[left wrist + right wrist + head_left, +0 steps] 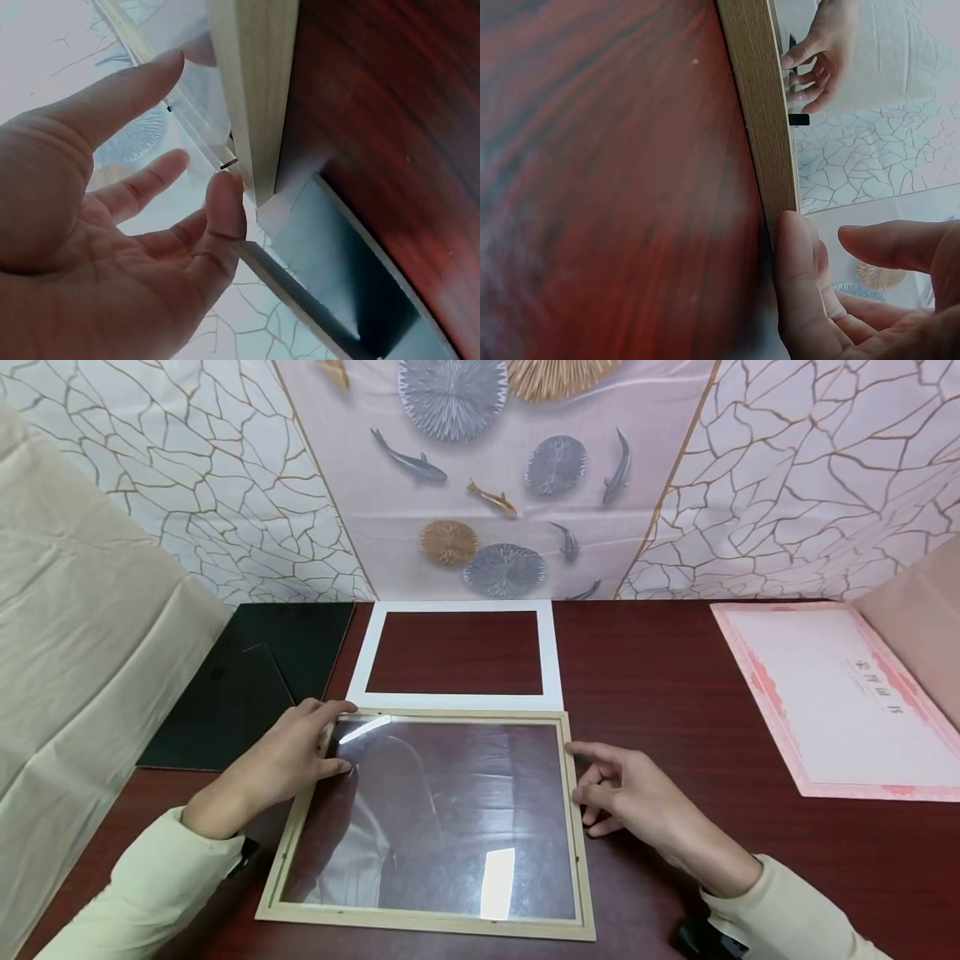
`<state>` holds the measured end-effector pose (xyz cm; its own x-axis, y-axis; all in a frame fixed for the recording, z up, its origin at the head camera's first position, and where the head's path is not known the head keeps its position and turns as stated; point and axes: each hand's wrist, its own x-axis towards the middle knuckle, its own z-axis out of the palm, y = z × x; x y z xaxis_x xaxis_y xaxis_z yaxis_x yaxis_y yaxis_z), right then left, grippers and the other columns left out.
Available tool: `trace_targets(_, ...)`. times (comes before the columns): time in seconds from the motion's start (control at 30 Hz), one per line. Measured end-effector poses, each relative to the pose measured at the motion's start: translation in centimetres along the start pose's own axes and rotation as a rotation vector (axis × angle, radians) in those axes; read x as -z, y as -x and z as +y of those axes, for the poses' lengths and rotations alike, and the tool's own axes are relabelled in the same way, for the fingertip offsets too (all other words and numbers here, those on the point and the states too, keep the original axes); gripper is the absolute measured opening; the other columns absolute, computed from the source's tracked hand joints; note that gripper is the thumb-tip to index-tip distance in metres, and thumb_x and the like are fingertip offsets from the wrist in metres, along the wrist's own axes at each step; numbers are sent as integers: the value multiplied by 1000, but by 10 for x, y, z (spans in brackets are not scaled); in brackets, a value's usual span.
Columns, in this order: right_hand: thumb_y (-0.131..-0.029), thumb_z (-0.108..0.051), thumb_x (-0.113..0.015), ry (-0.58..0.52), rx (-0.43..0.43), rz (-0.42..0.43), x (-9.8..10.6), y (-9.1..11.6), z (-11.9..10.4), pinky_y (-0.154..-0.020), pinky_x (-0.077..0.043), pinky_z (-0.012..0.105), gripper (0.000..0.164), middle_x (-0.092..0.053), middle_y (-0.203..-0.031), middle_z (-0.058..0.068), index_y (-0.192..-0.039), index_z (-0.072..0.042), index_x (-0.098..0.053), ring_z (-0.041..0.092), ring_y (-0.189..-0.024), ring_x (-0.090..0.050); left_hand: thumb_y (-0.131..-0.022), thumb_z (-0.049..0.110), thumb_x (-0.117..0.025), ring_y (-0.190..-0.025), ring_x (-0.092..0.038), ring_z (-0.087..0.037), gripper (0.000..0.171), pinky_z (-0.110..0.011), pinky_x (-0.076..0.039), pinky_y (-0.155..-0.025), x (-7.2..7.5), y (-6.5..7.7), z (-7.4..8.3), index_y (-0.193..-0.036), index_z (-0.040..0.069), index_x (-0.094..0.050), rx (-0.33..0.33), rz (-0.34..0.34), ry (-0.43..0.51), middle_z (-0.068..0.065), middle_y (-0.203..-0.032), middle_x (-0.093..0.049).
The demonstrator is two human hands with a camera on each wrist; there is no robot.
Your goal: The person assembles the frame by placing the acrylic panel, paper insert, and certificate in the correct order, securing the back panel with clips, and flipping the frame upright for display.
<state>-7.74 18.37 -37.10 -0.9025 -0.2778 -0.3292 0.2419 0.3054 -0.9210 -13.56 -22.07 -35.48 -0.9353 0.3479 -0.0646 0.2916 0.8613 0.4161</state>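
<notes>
A pale wooden picture frame [585, 877] lies flat on the dark red table, a clear, shiny sheet [442, 810] inside its border. At its far left corner is my left hand [281, 760]; the index fingertip touches the corner and the thumb extends over the inner edge. In the left wrist view the thumb and fingers [135, 191] are spread apart. My right hand [637, 793] rests against the right side, its index finger touching the wood and the other fingers loosely bent. The right wrist view shows a fingertip on the frame's side [761, 112].
A white rectangular mat border [457, 701] lies just beyond the frame. On the left is a dark backing board [202, 693] with a thin dark piece on it. A pink-edged certificate sheet [840, 710] lies at right. Patterned cloth [502, 485] hangs behind the table.
</notes>
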Motion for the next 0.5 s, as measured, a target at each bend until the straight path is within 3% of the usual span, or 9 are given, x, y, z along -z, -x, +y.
trace_targets(0.2, -95, 1, -64, 5, -1, 1, 1, 3, 1, -63, -61, 36, 68, -65, -88, 9, -158, 3, -39, 19, -73, -65, -83, 13, -89, -123, -49, -50, 64, -62, -51, -94, -4, 7, 1, -139, 2, -59, -48, 30, -63, -32, -140, -49)
trace_targets(0.37, -96, 1, -64, 13, 11, 1, 2, 6, 2, -65, -61, 35, 62, -64, -91, 9, -154, 5, -44, 18, -75, -65, -83, 16, -90, -119, -52, -47, 65, -57, -51, -92, -6, 16, 0, -140, 3, -61, -83, 12, -84, -28, -141, -53)
trace_targets(0.5, -95, 1, -65, 81, 67, 9, 2, 10, 3, -66, -61, 34, 54, -62, -94, 10, -147, 8, -52, 14, -78, -65, -82, 20, -91, -120, -51, -45, 70, -56, -52, -91, -7, 28, 2, -143, 7, -60, -102, -15, -129, -24, -144, -54)
